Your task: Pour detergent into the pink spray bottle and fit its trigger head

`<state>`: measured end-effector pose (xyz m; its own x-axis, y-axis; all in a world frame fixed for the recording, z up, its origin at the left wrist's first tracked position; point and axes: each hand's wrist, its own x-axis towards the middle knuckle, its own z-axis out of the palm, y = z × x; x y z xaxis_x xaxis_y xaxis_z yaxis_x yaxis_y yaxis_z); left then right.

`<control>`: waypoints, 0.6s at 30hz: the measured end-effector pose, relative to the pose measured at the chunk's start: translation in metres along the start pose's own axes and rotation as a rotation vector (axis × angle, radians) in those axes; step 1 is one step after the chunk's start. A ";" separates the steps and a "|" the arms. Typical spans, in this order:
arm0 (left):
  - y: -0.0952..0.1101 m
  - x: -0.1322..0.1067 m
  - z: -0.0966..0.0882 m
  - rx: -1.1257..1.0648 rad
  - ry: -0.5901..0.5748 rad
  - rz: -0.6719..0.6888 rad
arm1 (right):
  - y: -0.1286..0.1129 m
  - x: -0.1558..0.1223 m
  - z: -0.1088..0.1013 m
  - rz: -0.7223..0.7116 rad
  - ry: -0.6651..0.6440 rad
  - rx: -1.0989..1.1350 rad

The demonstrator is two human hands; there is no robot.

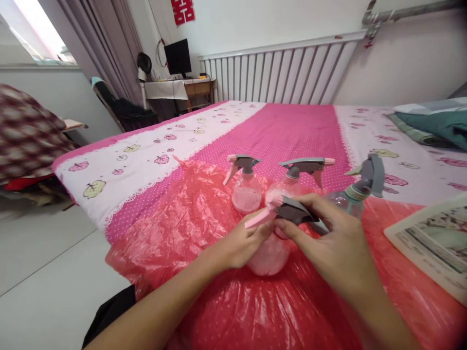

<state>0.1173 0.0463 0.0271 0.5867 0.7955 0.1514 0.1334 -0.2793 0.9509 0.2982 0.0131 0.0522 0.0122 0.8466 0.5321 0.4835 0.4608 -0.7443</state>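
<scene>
A small clear spray bottle (269, 256) with pinkish contents stands on a red plastic sheet (189, 214) spread over the bed. My left hand (243, 243) is wrapped round the bottle's body. My right hand (321, 233) grips its grey and pink trigger head (288, 210) from above, fingers closed on it. Behind stand two more pink-trigger spray bottles (246, 187) (296, 176). A third bottle with a grey and green head (359, 190) stands to the right, just past my right hand.
The bed (277, 129) has a pink and white patterned cover. A printed sheet or box (434, 240) lies at the right edge, folded green bedding (438, 124) behind it. A white radiator (280, 73), a desk with a monitor (178, 57) and a chair (120, 109) stand beyond.
</scene>
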 end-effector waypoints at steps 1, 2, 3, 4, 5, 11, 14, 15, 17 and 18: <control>-0.001 0.000 0.000 -0.013 -0.020 0.003 | 0.001 0.000 0.000 0.012 0.005 0.008; -0.002 0.001 0.000 -0.019 -0.046 0.008 | 0.002 -0.001 0.000 0.021 0.011 0.017; -0.003 0.001 -0.001 -0.018 -0.072 0.016 | 0.003 -0.001 0.000 0.027 0.016 0.021; -0.004 0.002 -0.002 -0.009 -0.092 0.028 | 0.004 -0.001 0.000 0.031 0.020 0.018; -0.005 0.003 -0.002 0.002 -0.108 0.044 | 0.004 -0.001 0.000 0.030 0.022 0.008; -0.011 0.010 -0.002 0.011 -0.121 0.144 | 0.001 -0.002 0.000 0.030 0.023 -0.068; -0.011 0.012 0.001 -0.010 -0.134 0.194 | -0.001 -0.003 0.003 0.005 0.075 -0.087; -0.010 0.012 0.002 -0.009 -0.130 0.203 | -0.001 -0.003 0.005 -0.003 0.086 -0.092; -0.009 0.012 0.002 -0.002 -0.121 0.211 | -0.001 -0.002 0.007 -0.008 0.088 -0.101; -0.009 0.012 0.002 0.005 -0.120 0.209 | -0.001 -0.002 0.008 -0.006 0.084 -0.098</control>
<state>0.1250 0.0569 0.0196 0.6925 0.6509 0.3111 0.0033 -0.4341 0.9009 0.2911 0.0131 0.0488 0.0803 0.8166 0.5715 0.5667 0.4343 -0.7002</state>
